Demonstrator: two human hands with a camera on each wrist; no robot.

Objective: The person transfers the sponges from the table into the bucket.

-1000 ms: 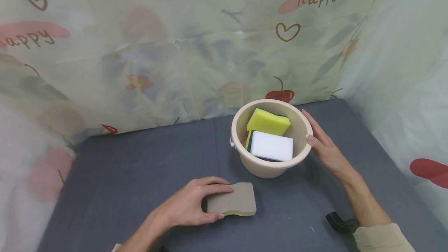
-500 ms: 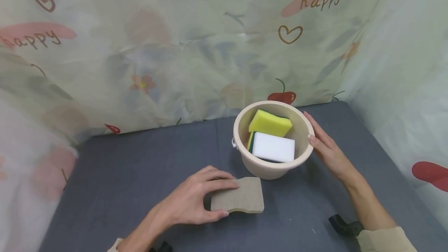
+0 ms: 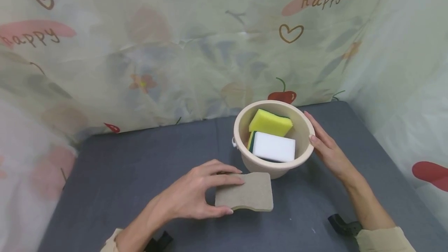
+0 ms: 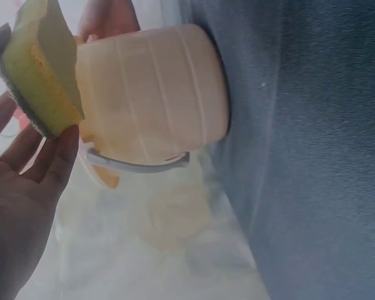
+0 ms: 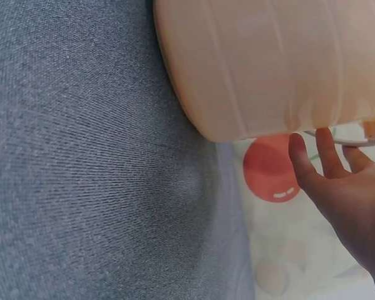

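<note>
My left hand [image 3: 196, 191] pinches a scrub sponge [image 3: 245, 191] between thumb and fingers, its greyish-beige scouring side up. The left wrist view shows the yellow foam of this sponge [image 4: 47, 69], held off the table in front of the bucket. A cream bucket [image 3: 249, 161] stands upright, and the sponge overlaps its lower front in the head view. My right hand [image 3: 330, 153] holds the bucket's right side, thumb at the rim and fingers against the outer wall. Inside lie a yellow sponge [image 3: 269, 123], a white sponge [image 3: 274, 147] and another, mostly hidden, with yellow and dark green edges.
The bucket's handle [image 4: 137, 166] hangs down along its side. Dark grey cloth covers the table [image 3: 150, 162]. A printed curtain [image 3: 182, 49] rises right behind it and on both sides. Black wrist mounts [image 3: 344, 225] sit by the sleeves.
My left hand has lifted the sponge from the table and carried it rightward and up toward the bucket. The right hand and bucket stay in place; the view shifted slightly.
</note>
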